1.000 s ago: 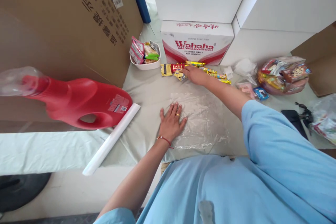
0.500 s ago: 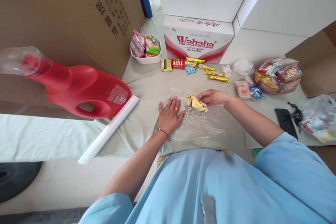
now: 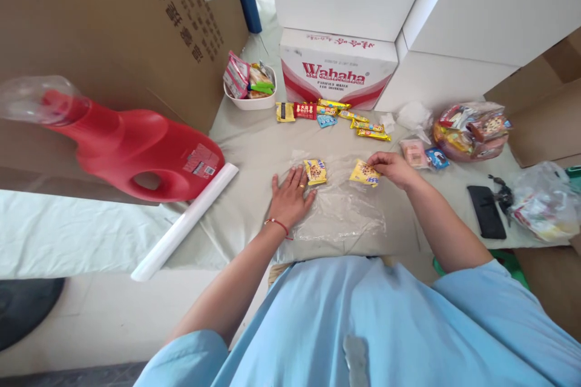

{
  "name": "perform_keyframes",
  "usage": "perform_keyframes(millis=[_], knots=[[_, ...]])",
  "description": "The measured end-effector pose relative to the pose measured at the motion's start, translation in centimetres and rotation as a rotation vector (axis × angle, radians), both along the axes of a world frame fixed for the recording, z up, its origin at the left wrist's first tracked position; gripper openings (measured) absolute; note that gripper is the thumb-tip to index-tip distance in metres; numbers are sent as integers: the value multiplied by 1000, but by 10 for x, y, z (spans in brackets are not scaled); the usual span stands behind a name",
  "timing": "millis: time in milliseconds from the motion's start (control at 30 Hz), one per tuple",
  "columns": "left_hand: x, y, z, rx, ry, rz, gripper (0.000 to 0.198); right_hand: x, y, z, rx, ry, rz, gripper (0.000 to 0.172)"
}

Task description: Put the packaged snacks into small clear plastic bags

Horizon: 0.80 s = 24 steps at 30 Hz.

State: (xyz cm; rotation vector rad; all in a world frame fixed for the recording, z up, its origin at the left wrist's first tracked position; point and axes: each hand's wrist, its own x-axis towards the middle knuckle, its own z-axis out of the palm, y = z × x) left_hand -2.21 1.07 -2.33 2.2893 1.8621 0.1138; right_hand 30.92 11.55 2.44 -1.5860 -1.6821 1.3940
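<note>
My left hand point(image 3: 289, 196) lies flat with fingers spread on the left edge of a clear plastic sheet point(image 3: 340, 211) spread on the cloth-covered table. A small yellow snack packet point(image 3: 315, 171) rests on the sheet just beyond its fingertips. My right hand point(image 3: 394, 168) pinches a second yellow snack packet point(image 3: 364, 172) at the sheet's far right corner. A row of small wrapped snacks point(image 3: 333, 115) lies further back, in front of a Wahaha carton point(image 3: 338, 70).
A red detergent jug point(image 3: 136, 154) lies on its side at the left, with a white roll point(image 3: 185, 222) beside it. A white bowl of snacks point(image 3: 251, 85) sits at the back. Bagged snacks point(image 3: 472, 130), a black phone point(image 3: 486, 211) and another bag point(image 3: 542, 202) lie at the right. Cardboard boxes point(image 3: 113, 30) wall in the left.
My right hand drew back from the snack row with yellow packets. One packet now lies on the plastic sheet near my left hand; the right hand moved rightward with the other. The left hand stayed put.
</note>
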Motion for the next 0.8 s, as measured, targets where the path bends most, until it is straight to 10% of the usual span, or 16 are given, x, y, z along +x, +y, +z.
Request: perform_keyframes(millis=[233,333,533,800], knots=[[0,0,0,-7,-7,5,71,53,8,0,239,-515,-27,5],[0,1,0,-5,-3,3,71,2,-1,0,454,-463,48,23],[0,1,1,-8,17,-4,70,-140,-18,-11,592,-393,637,76],[1,1,-2,-2,-6,12,69,-108,-5,-7,539,-403,266,38]])
